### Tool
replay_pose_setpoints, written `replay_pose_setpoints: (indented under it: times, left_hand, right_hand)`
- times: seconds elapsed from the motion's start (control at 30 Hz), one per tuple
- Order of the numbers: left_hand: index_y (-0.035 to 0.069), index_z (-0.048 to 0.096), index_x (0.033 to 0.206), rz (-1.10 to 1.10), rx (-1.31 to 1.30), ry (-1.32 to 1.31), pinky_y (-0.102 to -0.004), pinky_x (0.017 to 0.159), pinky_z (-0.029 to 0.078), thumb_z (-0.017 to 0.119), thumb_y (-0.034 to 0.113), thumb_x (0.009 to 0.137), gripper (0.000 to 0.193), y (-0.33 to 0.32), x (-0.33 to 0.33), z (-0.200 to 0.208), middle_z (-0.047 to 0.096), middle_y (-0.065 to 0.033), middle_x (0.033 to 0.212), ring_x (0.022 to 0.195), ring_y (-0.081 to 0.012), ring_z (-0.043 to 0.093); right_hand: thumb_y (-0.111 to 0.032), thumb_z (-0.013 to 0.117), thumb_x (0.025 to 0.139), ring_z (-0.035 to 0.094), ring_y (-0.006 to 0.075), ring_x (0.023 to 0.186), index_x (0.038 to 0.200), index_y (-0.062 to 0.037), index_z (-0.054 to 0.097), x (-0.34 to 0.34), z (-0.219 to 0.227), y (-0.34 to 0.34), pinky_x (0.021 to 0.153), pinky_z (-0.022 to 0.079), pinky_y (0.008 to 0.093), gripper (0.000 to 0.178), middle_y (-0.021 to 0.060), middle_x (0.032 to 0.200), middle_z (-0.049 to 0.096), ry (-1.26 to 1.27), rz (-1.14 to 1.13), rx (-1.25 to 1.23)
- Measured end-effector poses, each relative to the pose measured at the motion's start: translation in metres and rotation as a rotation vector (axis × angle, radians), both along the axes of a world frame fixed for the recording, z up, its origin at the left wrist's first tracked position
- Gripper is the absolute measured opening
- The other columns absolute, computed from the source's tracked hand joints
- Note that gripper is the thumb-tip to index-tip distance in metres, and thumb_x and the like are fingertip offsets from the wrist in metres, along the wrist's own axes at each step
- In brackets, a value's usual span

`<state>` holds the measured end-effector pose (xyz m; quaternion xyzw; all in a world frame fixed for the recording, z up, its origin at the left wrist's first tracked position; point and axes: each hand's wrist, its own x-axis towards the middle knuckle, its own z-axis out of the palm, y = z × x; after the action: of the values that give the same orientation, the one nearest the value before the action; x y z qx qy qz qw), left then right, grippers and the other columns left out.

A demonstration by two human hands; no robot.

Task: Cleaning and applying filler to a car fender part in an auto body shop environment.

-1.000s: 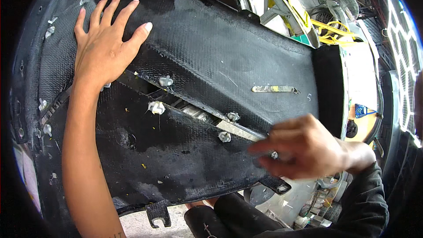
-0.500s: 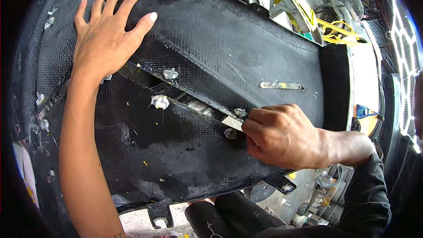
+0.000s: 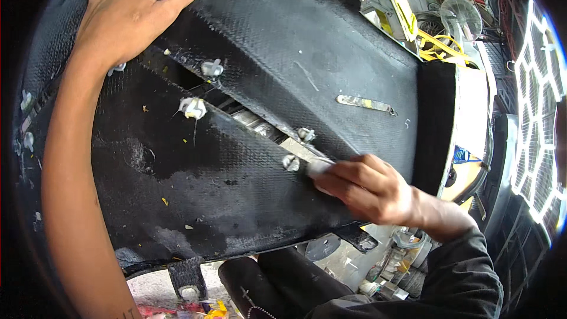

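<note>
A large black textured panel, apparently fibre-laminated, spreads out before me with a long narrow slot running diagonally across it. My left hand lies flat on its upper left part, fingers spread, fingertips partly cut off by the frame. At the slot's lower right end my right hand is closed in a pinch, blurred by motion. Something whitish shows at its fingertips, too smeared to name. A pale flat strip sits in the slot right beside those fingers. Whitish knobs, such as one blob-covered fastener, line the slot's edges.
A paint-smeared flat metal strip lies on the panel, upper right of my right hand. Tabs stick out from the panel's near edge. Beyond are a fan, yellow straps and a bright lattice of lights.
The view has shifted, so the panel sits further left and up. My right hand has drawn back slightly from the knobs, uncovering more pale strip. My left hand stays spread on the panel.
</note>
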<state>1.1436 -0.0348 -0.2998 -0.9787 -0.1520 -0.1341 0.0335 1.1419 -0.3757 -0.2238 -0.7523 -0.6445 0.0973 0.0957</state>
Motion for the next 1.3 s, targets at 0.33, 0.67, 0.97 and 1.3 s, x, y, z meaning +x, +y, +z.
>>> replay_pose_setpoints:
  times: [0.33, 0.67, 0.97, 1.3]
  left_hand:
    - [0.029, 0.047, 0.154, -0.004, 0.132, -0.022, -0.0512, 0.128, 0.002, 0.046, 0.063, 0.1, 0.064, 0.03, 0.005, -0.033, 0.037, -0.0086, 0.164, 0.156, -0.0236, 0.023]
    - [0.029, 0.046, 0.154, -0.014, 0.154, -0.03, -0.0513, 0.128, 0.002, 0.045, 0.063, 0.101, 0.064, 0.035, 0.005, -0.041, 0.036, -0.0081, 0.164, 0.156, -0.023, 0.022]
    - [0.008, 0.045, 0.151, 0.023, -0.099, 0.03, -0.0536, 0.127, 0.001, 0.048, 0.053, 0.101, 0.067, -0.005, -0.013, 0.009, 0.038, -0.0204, 0.16, 0.155, -0.0318, 0.02]
    - [0.008, 0.046, 0.15, -0.004, -0.134, 0.043, -0.0536, 0.127, 0.001, 0.048, 0.053, 0.101, 0.067, -0.004, -0.014, 0.006, 0.039, -0.0211, 0.159, 0.155, -0.0321, 0.021]
  right_hand:
    - [-0.004, 0.072, 0.067, 0.06, 0.0208, 0.077, 0.11, 0.0039, 0.071, -0.008, 0.001, -0.001, 0.065, 0.053, 0.0326, 0.043, 0.0099, 0.097, 0.061, -0.004, -0.027, -0.072]
    - [0.0, 0.071, 0.072, 0.065, 0.0232, 0.099, 0.133, -0.0029, 0.063, 0.008, 0.012, 0.015, 0.079, 0.057, 0.0321, 0.062, 0.0167, 0.126, 0.056, 0.107, -0.064, -0.07]
    - [-0.01, 0.073, 0.077, 0.06, 0.0161, 0.073, 0.123, -0.003, 0.069, 0.007, -0.015, 0.001, 0.062, 0.055, 0.0293, 0.047, 0.0087, 0.104, 0.064, -0.004, 0.01, 0.007]
    - [0.005, 0.077, 0.077, 0.07, 0.0244, 0.09, 0.11, -0.0018, 0.07, 0.005, -0.001, 0.007, 0.073, 0.059, 0.0331, 0.034, 0.0134, 0.108, 0.066, 0.265, -0.3, 0.14]
